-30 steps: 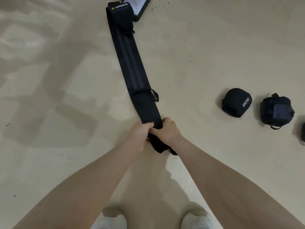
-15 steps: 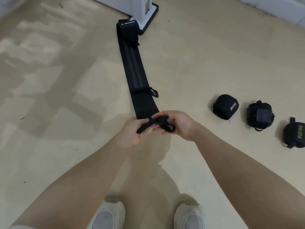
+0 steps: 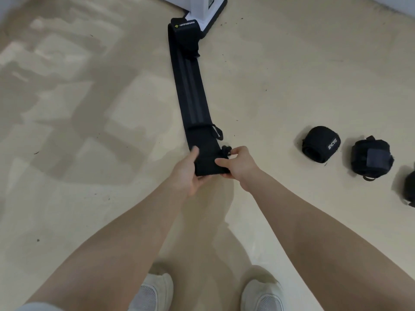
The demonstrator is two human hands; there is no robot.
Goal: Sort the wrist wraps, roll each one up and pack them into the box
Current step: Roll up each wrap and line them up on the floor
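- A pair of white mesh-topped shoes (image 3: pixel 261 294) shows at the bottom edge, toes pointing forward on the pale beige floor (image 3: pixel 78 198).
- Two bare forearms reach forward from the lower corners and meet near the middle of the view.
- The left hand (image 3: pixel 187 173) grips the near end of a long black elastic wrist wrap (image 3: pixel 193 104): its thumb lies on top of the fabric and its fingers curl beneath the end.
- The right hand (image 3: pixel 239 163) pinches the same near end from the other side, thumb on top of the fabric, fingertips curled at the wrap's right edge beside a small black loop (image 3: pixel 226 149).
- The near end of the wrap is folded over between the two hands; whether a roll has begun under the fingers I cannot tell.
- Beyond the hands the wrap lies flat and straight on the floor, running away from the person, with grey stripes along its length and a second thin black strap loop (image 3: pixel 216 132) sticking out on its right side.
- To the right, well apart from the hands, sit finished rolls in a row: a black rolled wrap with a white logo tag (image 3: pixel 321 144), then a black rolled wrap with a dark grey fastening patch (image 3: pixel 371 159), then a third black roll (image 3: pixel 409 189) cut off by the frame edge.
- The wrap's far end, a broad black tab with a yellow-green logo (image 3: pixel 185 26), touches the corner of a white box with a black edge (image 3: pixel 207 10) at the top.
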